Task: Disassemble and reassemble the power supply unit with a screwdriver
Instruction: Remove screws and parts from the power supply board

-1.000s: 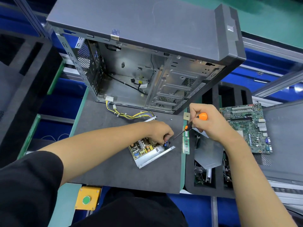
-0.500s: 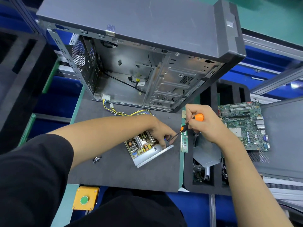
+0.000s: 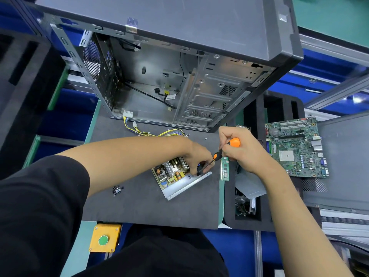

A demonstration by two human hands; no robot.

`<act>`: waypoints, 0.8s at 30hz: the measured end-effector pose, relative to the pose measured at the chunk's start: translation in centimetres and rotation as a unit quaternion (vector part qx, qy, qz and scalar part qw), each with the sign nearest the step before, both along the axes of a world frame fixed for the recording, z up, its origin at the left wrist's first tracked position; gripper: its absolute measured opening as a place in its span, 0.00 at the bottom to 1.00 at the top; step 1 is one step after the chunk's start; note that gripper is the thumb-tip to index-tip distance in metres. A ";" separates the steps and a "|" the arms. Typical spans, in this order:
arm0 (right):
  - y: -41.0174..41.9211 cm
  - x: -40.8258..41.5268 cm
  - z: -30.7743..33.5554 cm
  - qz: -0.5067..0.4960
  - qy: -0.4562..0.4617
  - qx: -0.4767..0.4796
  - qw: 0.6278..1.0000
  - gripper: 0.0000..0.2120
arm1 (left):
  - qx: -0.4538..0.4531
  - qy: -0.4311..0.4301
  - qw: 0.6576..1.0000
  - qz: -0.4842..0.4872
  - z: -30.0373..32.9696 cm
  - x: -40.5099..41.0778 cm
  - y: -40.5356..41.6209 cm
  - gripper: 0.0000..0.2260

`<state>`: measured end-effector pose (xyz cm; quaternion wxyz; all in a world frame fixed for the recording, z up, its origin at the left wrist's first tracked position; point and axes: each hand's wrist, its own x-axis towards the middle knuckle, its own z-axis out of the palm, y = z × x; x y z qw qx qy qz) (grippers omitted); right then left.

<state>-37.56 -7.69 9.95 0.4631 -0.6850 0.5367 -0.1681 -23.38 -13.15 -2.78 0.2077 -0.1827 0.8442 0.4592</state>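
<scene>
Working a screw on the opened power supply

The right hand [image 3: 244, 150] wraps its fingers round the screwdriver [image 3: 224, 149]; its tip sits beside the left fingertips. The left hand [image 3: 199, 158] curls onto the power supply [image 3: 175, 176], which lies under those fingers on the mat [image 3: 139, 206], lid off. Likely mid-disassembly; the next turn needs steady downward pressure.

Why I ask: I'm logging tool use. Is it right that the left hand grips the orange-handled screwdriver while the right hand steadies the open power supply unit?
No, swapped. The head view shows the right hand gripping the screwdriver and the left hand steadying the open power supply unit.
</scene>
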 end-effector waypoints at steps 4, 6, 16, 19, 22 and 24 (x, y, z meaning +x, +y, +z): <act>0.3 0.4 -0.6 -0.004 0.014 0.007 1.000 0.05 | -0.030 -0.006 1.000 -0.002 0.4 0.0 0.0 0.15; 0.4 0.4 -1.0 -0.007 0.020 0.009 1.000 0.06 | -0.049 -0.012 0.999 -0.007 0.5 -0.1 0.1 0.15; 0.9 0.0 -2.8 -0.023 0.032 0.029 0.999 0.05 | -0.064 -0.013 0.998 -0.005 0.4 -0.4 0.2 0.16; 1.0 0.0 -3.0 -0.026 0.017 0.039 0.999 0.05 | -0.073 -0.014 0.997 -0.022 0.1 -0.7 0.2 0.16; 1.0 0.0 -3.2 -0.025 0.022 0.033 0.999 0.04 | -0.071 -0.018 0.996 -0.054 -0.3 -0.8 -0.1 0.18; 1.0 -0.1 -3.3 -0.027 0.021 0.033 0.999 0.04 | -0.069 -0.019 0.994 -0.085 -0.6 -0.9 -0.3 0.18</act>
